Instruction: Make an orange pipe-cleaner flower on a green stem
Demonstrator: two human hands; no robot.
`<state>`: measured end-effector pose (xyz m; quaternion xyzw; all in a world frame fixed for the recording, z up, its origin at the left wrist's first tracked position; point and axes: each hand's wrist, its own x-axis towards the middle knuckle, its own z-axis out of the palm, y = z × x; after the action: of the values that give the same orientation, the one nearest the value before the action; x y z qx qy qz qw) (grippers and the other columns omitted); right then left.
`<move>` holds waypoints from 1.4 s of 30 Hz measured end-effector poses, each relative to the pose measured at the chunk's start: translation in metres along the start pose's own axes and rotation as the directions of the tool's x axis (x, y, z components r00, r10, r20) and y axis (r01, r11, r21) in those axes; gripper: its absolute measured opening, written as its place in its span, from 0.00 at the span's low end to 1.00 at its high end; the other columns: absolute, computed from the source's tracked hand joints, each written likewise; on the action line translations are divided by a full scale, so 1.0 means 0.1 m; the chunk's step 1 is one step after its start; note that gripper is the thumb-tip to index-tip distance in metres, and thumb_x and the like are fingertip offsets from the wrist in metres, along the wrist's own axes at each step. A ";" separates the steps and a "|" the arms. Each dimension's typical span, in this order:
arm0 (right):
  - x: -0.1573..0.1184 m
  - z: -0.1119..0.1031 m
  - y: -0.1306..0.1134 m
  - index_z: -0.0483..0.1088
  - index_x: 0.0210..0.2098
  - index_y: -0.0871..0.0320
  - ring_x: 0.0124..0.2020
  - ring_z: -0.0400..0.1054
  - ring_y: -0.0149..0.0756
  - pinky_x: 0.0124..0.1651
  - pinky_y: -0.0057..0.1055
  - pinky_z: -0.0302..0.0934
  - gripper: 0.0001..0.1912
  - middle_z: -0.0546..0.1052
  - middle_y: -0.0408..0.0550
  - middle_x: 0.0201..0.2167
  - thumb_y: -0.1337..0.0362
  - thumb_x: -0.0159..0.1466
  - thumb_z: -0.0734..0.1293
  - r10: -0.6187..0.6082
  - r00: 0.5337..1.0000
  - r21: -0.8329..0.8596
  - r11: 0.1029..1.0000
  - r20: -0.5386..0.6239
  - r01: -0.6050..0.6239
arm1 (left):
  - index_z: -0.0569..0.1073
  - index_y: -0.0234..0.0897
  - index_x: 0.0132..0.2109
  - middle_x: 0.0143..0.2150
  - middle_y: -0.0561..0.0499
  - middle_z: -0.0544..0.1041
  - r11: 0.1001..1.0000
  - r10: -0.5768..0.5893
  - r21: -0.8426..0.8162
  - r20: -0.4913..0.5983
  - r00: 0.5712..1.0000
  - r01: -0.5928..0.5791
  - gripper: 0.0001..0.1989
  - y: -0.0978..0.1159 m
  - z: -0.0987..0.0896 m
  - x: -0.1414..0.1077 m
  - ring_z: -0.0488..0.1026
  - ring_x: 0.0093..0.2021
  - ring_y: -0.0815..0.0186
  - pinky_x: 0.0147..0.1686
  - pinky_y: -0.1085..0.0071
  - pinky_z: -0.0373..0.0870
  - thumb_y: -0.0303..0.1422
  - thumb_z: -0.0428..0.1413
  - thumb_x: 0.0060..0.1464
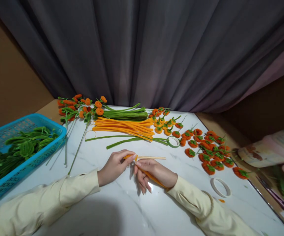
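Note:
At the middle of the white table, my left hand [114, 167] is closed around a thin wooden stick [154, 158] with orange pipe cleaner wound on its near end. My right hand [156, 172] pinches the loose length of that orange pipe cleaner [154, 178], whose tail runs under the palm toward the wrist. The fingertips of both hands almost meet at the winding. Just beyond them lie a bundle of straight orange pipe cleaners [122, 126] and, behind it, a bundle of green pipe cleaners [127, 114]. Two or three green stems [124, 141] lie nearer.
A blue basket [33, 164] of green leaf pieces stands at left. Stemmed orange flowers [99, 108] lie at the back left, many orange flower heads [208, 150] at right. Tape rolls [220, 187] rest on the table; a large container [270, 147] and scissors [277, 196] are far right.

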<state>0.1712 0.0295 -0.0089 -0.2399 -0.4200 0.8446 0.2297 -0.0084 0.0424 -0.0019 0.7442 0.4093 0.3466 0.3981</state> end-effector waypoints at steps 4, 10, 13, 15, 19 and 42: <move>0.00 0.03 -0.02 0.63 0.30 0.64 0.15 0.67 0.33 0.12 0.19 0.57 0.19 0.70 0.45 0.14 0.52 0.63 0.60 0.002 1.000 -0.022 1.000 -0.012 -0.002 | 0.73 0.33 0.36 0.30 0.50 0.74 0.999 0.014 0.041 -0.003 1.000 -0.014 0.12 -0.01 0.01 0.00 0.67 0.29 0.70 0.29 0.76 0.62 0.35 0.49 0.57; -0.02 0.08 -0.03 0.63 0.26 0.64 0.10 0.64 0.30 0.08 0.16 0.48 0.18 0.68 0.44 0.11 0.53 0.60 0.63 0.014 0.996 -0.012 1.000 -0.085 -0.015 | 0.74 0.33 0.36 0.29 0.49 0.74 0.996 0.046 0.070 0.020 0.999 -0.047 0.12 -0.01 0.01 0.01 0.68 0.29 0.69 0.31 0.74 0.63 0.35 0.49 0.57; -0.03 0.08 -0.03 0.64 0.26 0.65 0.10 0.63 0.29 0.08 0.17 0.49 0.17 0.69 0.44 0.11 0.54 0.60 0.63 -0.001 0.996 0.005 1.000 -0.087 0.001 | 0.75 0.33 0.37 0.31 0.48 0.75 0.999 0.035 0.036 0.040 0.999 -0.036 0.12 0.00 0.01 0.01 0.69 0.30 0.68 0.32 0.74 0.64 0.35 0.49 0.57; -0.03 0.07 -0.03 0.64 0.26 0.64 0.10 0.64 0.30 0.08 0.17 0.50 0.17 0.69 0.44 0.11 0.54 0.60 0.63 -0.004 0.997 0.001 1.000 -0.081 0.004 | 0.75 0.33 0.38 0.33 0.47 0.76 1.000 0.018 -0.001 0.053 0.998 -0.018 0.13 0.00 0.01 0.02 0.70 0.32 0.67 0.34 0.74 0.65 0.35 0.48 0.58; -0.01 0.05 -0.03 0.63 0.27 0.64 0.11 0.65 0.31 0.08 0.18 0.52 0.18 0.69 0.44 0.12 0.53 0.60 0.63 0.020 0.998 -0.015 1.000 -0.059 -0.021 | 0.75 0.33 0.39 0.35 0.48 0.77 0.999 -0.010 -0.034 0.053 0.999 0.012 0.14 0.00 0.01 0.03 0.71 0.35 0.67 0.36 0.74 0.66 0.36 0.48 0.58; -0.02 0.04 -0.04 0.63 0.28 0.64 0.12 0.65 0.32 0.10 0.19 0.54 0.18 0.69 0.44 0.13 0.52 0.61 0.62 0.030 0.999 -0.035 0.999 -0.042 -0.031 | 0.74 0.33 0.36 0.26 0.52 0.73 0.999 -0.035 0.015 0.051 0.998 0.034 0.13 0.04 0.00 0.03 0.66 0.26 0.71 0.28 0.77 0.62 0.36 0.49 0.57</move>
<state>0.1709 0.0281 -0.0032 -0.2679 -0.4263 0.8352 0.2211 -0.0063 0.0440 0.0020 0.7484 0.4141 0.3175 0.4093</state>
